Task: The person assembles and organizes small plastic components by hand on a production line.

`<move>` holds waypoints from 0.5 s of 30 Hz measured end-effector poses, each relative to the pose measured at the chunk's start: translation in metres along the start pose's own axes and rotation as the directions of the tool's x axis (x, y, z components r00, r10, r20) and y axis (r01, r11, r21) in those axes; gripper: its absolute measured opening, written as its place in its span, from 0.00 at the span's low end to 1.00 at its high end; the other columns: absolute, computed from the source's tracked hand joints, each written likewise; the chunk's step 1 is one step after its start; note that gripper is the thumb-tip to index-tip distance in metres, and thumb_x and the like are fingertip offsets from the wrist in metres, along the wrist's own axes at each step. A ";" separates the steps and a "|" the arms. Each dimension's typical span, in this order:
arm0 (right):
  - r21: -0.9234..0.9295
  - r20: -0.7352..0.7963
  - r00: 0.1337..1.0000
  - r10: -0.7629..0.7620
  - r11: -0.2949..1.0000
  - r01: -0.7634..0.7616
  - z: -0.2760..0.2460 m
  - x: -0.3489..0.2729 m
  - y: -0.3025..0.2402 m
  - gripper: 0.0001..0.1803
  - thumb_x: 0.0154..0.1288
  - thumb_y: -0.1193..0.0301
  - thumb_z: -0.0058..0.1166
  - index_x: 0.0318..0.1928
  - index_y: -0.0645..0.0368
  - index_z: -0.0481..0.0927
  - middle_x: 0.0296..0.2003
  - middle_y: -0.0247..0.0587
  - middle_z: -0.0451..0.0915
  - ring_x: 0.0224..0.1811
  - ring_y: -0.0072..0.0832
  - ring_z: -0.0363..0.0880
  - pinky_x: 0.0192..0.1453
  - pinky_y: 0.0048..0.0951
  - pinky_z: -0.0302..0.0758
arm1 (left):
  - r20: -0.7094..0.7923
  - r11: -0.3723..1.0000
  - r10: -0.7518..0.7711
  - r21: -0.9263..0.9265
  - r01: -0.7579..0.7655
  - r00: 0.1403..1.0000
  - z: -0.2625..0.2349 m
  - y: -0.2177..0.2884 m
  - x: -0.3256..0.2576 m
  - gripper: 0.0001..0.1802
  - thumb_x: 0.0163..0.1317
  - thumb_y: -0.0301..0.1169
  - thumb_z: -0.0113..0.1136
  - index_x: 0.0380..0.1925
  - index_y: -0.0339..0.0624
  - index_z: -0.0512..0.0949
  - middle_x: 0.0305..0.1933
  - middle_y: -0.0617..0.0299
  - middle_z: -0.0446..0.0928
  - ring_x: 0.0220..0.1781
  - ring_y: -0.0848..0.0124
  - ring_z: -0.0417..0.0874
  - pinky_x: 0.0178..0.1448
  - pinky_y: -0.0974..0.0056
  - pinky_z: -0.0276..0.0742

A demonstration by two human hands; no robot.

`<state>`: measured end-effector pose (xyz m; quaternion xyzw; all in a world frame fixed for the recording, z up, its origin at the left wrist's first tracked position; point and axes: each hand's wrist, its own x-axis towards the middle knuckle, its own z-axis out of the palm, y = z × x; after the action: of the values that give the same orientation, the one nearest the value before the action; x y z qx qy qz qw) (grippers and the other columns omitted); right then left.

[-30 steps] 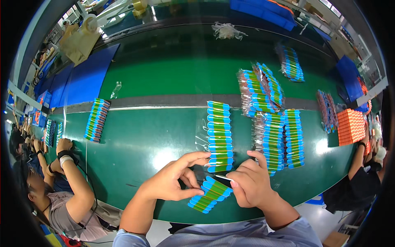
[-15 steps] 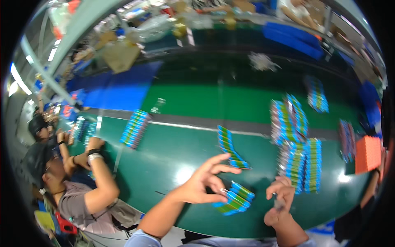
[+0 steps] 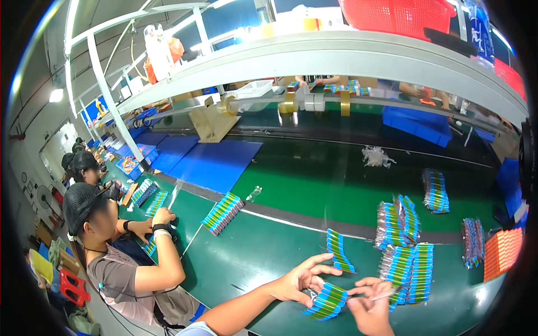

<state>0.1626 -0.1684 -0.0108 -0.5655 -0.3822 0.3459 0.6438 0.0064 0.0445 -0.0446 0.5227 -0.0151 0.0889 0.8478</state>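
Observation:
My left hand (image 3: pixel 302 277) hovers with fingers spread over a small row of blue, green and yellow sticks (image 3: pixel 327 301) lying on the green table (image 3: pixel 263 252); its fingertips touch the row's near end. My right hand (image 3: pixel 370 305) is beside that row on the right, pinched shut on a thin clear strip (image 3: pixel 386 291). A second row of the same sticks (image 3: pixel 339 250) lies just beyond my left hand. Bagged stacks of sticks (image 3: pixel 406 266) sit to the right of my hands.
More stick rows (image 3: pixel 223 213) and bagged stacks (image 3: pixel 436 190) lie on the green conveyor belt. An orange pack (image 3: pixel 502 252) sits at the right edge. A seated co-worker (image 3: pixel 120 263) leans on the table's left side. Blue mats (image 3: pixel 216 162), tape rolls (image 3: pixel 314 102) and a shelf lie beyond.
My head has turned left and up, so the shelf and co-workers now show. My hands have stayed at the small stick row, the right one now pinching a thin clear strip.

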 end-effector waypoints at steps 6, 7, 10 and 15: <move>0.173 0.070 0.980 0.186 0.965 -0.195 0.027 -0.023 0.042 0.27 0.65 0.80 0.63 0.58 0.60 0.62 0.57 0.48 0.69 0.60 0.34 0.75 0.48 0.33 0.82 | 0.003 0.990 0.034 -0.140 -0.033 0.999 0.009 -0.001 0.002 0.74 0.40 0.29 0.88 0.81 0.50 0.43 0.76 0.41 0.64 0.72 0.49 0.74 0.74 0.42 0.72; 0.253 0.073 0.985 0.157 0.952 -0.170 0.029 -0.023 0.043 0.24 0.67 0.84 0.59 0.51 0.56 0.58 0.48 0.47 0.74 0.50 0.31 0.78 0.49 0.33 0.82 | 0.005 0.992 0.071 -0.102 -0.070 0.997 0.008 -0.003 0.005 0.74 0.40 0.32 0.89 0.81 0.49 0.44 0.75 0.41 0.65 0.72 0.49 0.74 0.74 0.42 0.73; 0.154 -0.009 0.998 0.057 0.987 -0.055 0.030 -0.013 0.025 0.19 0.73 0.70 0.61 0.42 0.57 0.58 0.36 0.37 0.81 0.36 0.25 0.80 0.50 0.35 0.76 | -0.034 0.991 0.131 -0.018 -0.131 0.991 -0.001 -0.002 0.004 0.75 0.39 0.44 0.89 0.80 0.48 0.44 0.72 0.40 0.69 0.70 0.49 0.76 0.73 0.45 0.74; 0.163 -0.177 0.962 -0.207 0.958 0.236 0.011 0.006 0.005 0.20 0.72 0.86 0.54 0.42 0.56 0.53 0.44 0.49 0.79 0.44 0.24 0.81 0.53 0.29 0.79 | -0.116 0.991 0.126 -0.020 -0.129 0.985 -0.016 0.009 -0.002 0.75 0.33 0.65 0.83 0.76 0.43 0.53 0.62 0.46 0.78 0.53 0.54 0.87 0.59 0.50 0.83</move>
<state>0.1554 -0.1579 -0.0142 -0.4831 -0.3577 0.2591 0.7560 0.0020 0.0630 -0.0440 0.5030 -0.0012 0.1726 0.8469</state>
